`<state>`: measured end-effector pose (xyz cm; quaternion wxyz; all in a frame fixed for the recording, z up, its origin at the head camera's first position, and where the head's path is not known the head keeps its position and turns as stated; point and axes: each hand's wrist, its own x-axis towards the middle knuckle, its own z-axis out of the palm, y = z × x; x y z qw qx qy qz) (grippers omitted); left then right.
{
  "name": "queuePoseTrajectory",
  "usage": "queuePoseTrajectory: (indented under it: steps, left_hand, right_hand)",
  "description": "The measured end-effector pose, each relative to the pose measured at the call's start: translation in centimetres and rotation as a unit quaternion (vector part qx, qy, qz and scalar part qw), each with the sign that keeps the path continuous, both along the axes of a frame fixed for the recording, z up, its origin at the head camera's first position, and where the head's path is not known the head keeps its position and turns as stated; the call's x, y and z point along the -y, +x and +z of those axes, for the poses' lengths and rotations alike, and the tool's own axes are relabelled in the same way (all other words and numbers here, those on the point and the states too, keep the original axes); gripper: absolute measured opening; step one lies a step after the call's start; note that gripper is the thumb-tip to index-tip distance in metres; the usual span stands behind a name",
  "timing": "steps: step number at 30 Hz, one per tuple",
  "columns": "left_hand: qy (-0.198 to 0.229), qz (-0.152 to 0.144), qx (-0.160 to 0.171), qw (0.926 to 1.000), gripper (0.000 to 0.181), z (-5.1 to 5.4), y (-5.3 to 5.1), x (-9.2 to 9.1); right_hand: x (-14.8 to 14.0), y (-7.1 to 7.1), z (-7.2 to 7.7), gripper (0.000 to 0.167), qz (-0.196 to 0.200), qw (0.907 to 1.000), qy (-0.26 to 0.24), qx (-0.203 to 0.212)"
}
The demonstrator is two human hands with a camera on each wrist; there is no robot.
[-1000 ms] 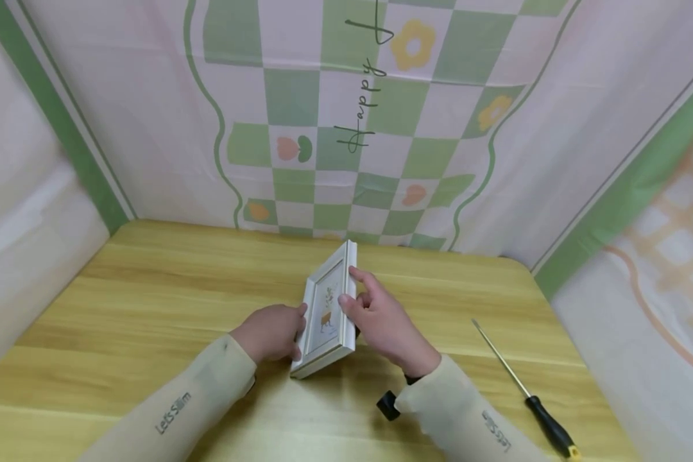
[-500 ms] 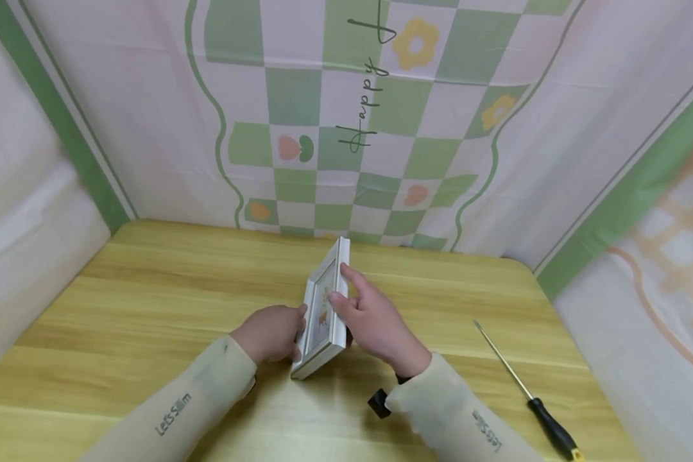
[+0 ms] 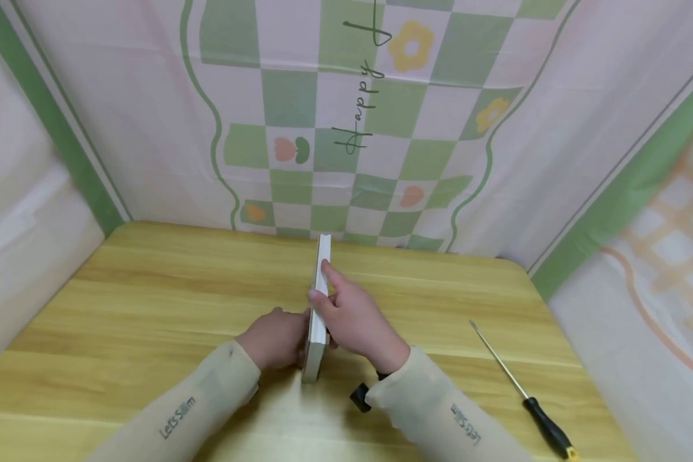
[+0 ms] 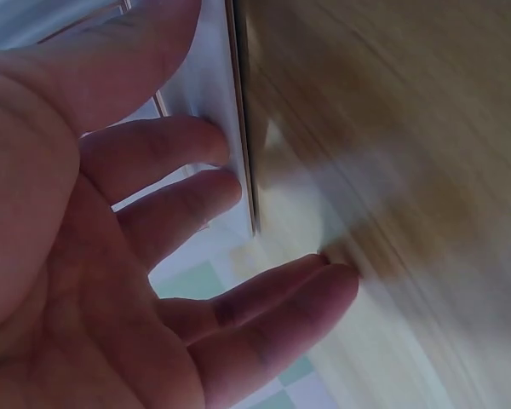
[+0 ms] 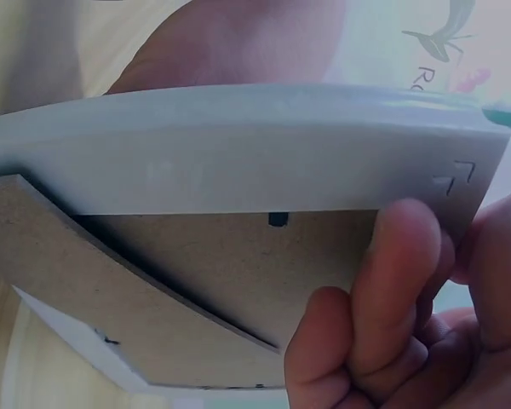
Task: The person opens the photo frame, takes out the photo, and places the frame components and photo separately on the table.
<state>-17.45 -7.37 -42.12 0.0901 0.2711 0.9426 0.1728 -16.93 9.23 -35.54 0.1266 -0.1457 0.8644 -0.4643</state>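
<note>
A white picture frame [image 3: 317,330] stands nearly edge-on on the wooden table, its front turned to the left. My right hand [image 3: 358,317] grips the raised side, thumb at the front and fingers curled behind. The right wrist view shows its brown backboard [image 5: 238,256], with a stand leg [image 5: 94,260] and small dark tabs. On the other side, my left hand [image 3: 274,337] is at the frame's front. Seen from the left wrist, some fingers [image 4: 175,153] touch the white border loosely, while two others reach past it over the tabletop. The picture itself is hidden in the head view.
A screwdriver [image 3: 545,427] with a black and yellow handle lies on the table [image 3: 121,308] to the right, shaft pointing away. Behind the table hangs a green-and-white checked cloth [image 3: 289,96]. A black block [image 3: 360,397] sits at my right wrist.
The right hand has moved left, tipping the frame from a slant showing its picture to nearly edge-on. The left hand's fingers have shifted from its left edge to the front.
</note>
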Motion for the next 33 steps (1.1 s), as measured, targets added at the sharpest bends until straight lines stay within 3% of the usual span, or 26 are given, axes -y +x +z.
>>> queuePoseTrajectory:
  steps: [5, 9, 23, 33]
  left_hand:
    - [0.012, 0.001, -0.007, 0.9999, 0.014, -0.2, 0.1, 0.1]
    - [-0.007, 0.007, -0.02, 0.9997, 0.006, -0.3, 0.2, 0.1]
    - [-0.023, 0.021, 0.0, 0.9995, 0.007, 0.3, 0.3, 0.0]
    - [-0.049, 0.012, -0.024, 0.9985, 0.006, 0.1, 0.4, -0.5]
  right_hand:
    - [0.7, 0.0, 0.0, 0.07, 0.008, 0.9997, 0.02, -0.01]
    - [1.2, 0.1, 0.2, 0.069, 0.009, 0.9995, 0.026, -0.015]
    - [1.3, 0.2, 0.6, 0.07, 0.012, 0.9991, 0.035, -0.018]
    - [0.7, 0.1, 0.5, 0.071, 0.004, 0.9988, 0.049, -0.004]
